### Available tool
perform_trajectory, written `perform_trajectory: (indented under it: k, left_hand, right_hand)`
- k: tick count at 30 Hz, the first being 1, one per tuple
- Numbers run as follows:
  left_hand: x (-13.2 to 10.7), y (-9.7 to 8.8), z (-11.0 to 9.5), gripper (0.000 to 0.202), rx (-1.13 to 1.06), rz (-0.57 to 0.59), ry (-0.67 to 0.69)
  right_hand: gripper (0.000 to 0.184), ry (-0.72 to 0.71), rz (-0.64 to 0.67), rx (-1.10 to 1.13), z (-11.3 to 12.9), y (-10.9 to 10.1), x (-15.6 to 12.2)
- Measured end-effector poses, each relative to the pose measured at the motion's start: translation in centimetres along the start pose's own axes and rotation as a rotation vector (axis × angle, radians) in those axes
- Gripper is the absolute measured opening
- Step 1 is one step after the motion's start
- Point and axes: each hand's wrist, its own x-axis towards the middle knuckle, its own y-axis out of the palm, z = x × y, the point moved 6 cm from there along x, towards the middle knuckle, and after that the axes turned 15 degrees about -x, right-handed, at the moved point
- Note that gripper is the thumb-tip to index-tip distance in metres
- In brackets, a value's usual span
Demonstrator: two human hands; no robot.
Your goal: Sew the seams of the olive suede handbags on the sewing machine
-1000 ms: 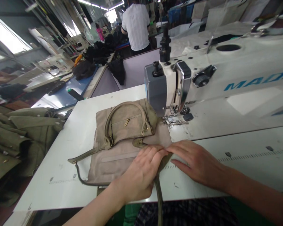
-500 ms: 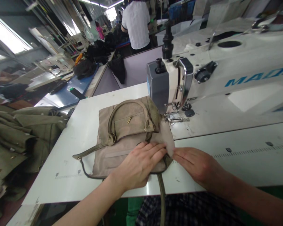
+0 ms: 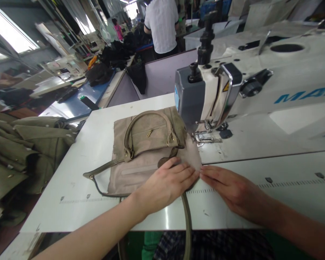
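On the desk (image 3: 90,155), left of the sewing machine (image 3: 298,76): a bag (image 3: 146,157)

The white desk spreads to the left of the machine and in front of it. Well to the machine's left, past the desk's end, is a heap of olive cloth (image 3: 35,148). Beyond the machine, a person (image 3: 162,29) in a white shirt stands with back turned. The bag, olive and paler cloth, lies flat on the desk, just left of the machine.

In front of the machine and to its left, the left hand (image 3: 170,183) is laid over the bag's near right part, fingers close together; the thumb is hidden, so I cannot tell whether its grip is closed. In front of the machine, the right hand (image 3: 234,186) keeps a narrow grip, fingertips at the bag's right edge; whether they pinch it, I cannot tell.

A strap (image 3: 188,213) drops over the desk's near edge, in front of the machine. Left of the machine, a curved handle (image 3: 150,113) arches around a small zip pull (image 3: 150,133).
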Motion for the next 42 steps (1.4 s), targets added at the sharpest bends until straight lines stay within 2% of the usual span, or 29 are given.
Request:
perform_trajectory:
  k: [4, 9, 15, 20, 28, 30, 33, 35, 38, 40, 42]
  left_hand:
    - [0.2, 0.0, 1.6, 0.042, -0.147, -0.031, 0.021]
    - [0.6, -0.3, 3.5, 0.040, -0.188, -0.116, 0.070]
    - [1.5, -0.7, 5.6, 0.041, -0.176, -0.137, 0.067]
    - [2.6, -1.1, 6.8, 0.039, -0.128, -0.192, 0.058]
    - [4.0, -1.3, 9.7, 0.045, -0.122, -0.233, 0.034]
    - [4.0, -1.2, 10.1, 0.045, -0.146, -0.262, 0.020]
    - [3.7, -1.0, 9.5, 0.044, -0.134, -0.280, -0.005]
    - [3.3, -1.1, 9.1, 0.045, -0.031, -0.330, -0.114]
    - [1.8, -1.9, 9.6, 0.066, 0.120, -0.469, -0.476]
    - [0.4, -1.9, 10.1, 0.079, 0.094, -0.448, -0.658]
    - [-1.2, -1.6, 10.2, 0.073, 0.025, -0.344, -0.700]
  right_hand:
    - [0.049, -0.026, 0.007, 0.003, -1.2, 0.6, 0.6]
    - [0.042, -0.013, -0.032, -0.012, -2.5, 1.1, 1.4]
    - [0.044, 0.007, -0.025, -0.022, -3.6, 1.7, 2.7]
    - [0.053, 0.097, 0.071, -0.049, -4.1, 2.1, 3.0]
    - [0.045, 0.133, 0.040, -0.023, -4.0, 1.8, 2.4]
    - [0.045, 0.136, 0.034, -0.015, -4.0, 1.8, 2.3]
    - [0.046, 0.142, 0.007, -0.004, -3.9, 1.8, 2.1]
    - [0.046, 0.148, -0.011, -0.004, -4.1, 2.0, 1.9]
    - [0.046, 0.155, -0.017, -0.021, -4.4, 2.2, 1.7]
    - [0.043, 0.153, -0.014, -0.063, -4.2, 2.2, 1.6]
    - [0.041, 0.155, -0.025, -0.140, -3.4, 2.0, 1.4]
